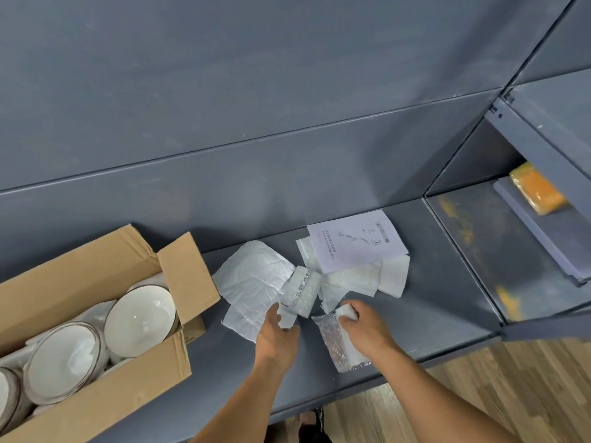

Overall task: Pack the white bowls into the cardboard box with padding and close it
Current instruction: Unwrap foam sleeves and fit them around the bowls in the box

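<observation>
We look down on a gray metal shelf (447,282) with an open cardboard box (128,394) at its left end, flaps standing outward. Three white bowls sit in a row inside the box: the right bowl (140,318) lies nearest the open end flap, the middle bowl (64,366) just left of it, and a third bowl (6,398) is cut off by the left edge. White padding (100,310) shows between the bowls and the box's far wall.

To the right of the box, loose packing pieces are spread on the shelf. A crumpled white sheet (252,276) lies close to the box flap, and a thick white foam piece with a silver edge (303,289) rests over its right side. Farther right, a printed instruction sheet (355,241) lies on top of more white paper scraps (393,273).

The person's left hand (278,334) is at the near edge of the crumpled sheet, its fingers and thumb curled round a small white padding piece (286,318). The right hand (367,327) is just beside it, apart from it, and pinches a small white foam wad (347,311) at its fingertips. Under the right hand a silver bubble pouch (335,343) lies flat on the shelf, reaching toward the near edge.

In the compartment at far right we see an orange sponge (537,193) on a gray board (543,238). A wooden floor (511,378) shows below the shelf.
</observation>
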The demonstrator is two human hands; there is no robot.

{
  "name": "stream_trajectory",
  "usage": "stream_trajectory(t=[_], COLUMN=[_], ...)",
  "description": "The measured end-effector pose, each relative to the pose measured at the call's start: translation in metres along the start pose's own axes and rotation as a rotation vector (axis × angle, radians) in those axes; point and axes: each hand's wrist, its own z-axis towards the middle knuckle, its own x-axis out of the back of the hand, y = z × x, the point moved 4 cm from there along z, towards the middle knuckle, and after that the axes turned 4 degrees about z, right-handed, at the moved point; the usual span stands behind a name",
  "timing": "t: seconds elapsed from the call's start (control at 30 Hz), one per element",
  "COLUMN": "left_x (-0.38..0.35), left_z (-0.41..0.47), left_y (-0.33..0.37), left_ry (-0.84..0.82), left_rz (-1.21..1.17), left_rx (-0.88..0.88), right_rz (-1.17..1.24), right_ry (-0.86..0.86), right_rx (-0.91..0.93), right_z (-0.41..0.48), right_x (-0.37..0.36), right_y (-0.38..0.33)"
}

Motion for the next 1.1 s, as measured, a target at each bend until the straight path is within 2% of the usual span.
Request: stream_trajectory(t=[0.33,0.47,0.6,0.7,0.83,1.1], left_x=[0.0,-0.003,0.004,0.006,0.01,0.021], left_z=[0.02,0.02,0.017,0.012,0.009,-0.002], left_y=[0.016,0.012,-0.003,-0.012,-0.023,-0.034], left_ry=[-0.056,-0.074,0.083,0.113,0.135,0.097], left_rz=[0.154,0.049,-0.081,-0.16,-0.282,-0.525], left_rx=[-0.118,-0.094,0.014,0.087,0.176,0.207], right_rz=[0.116,0.088,0.049,0.037,0.124,0.301], right_ry=[-0.215,-0.32,-0.389,-0.451,-0.412,-0.253], right_rx=[0.003,0.037,0.085,0.108,0.081,-0.033], right_z=[0.005,0.001,-0.004,-0.01,-0.011,-0.009], right_x=[-0.046,-0.059,-0.063,-0.066,-0.061,-0.043], right_y=[-0.017,-0.014,-0.009,-0.008,-0.003,0.008])
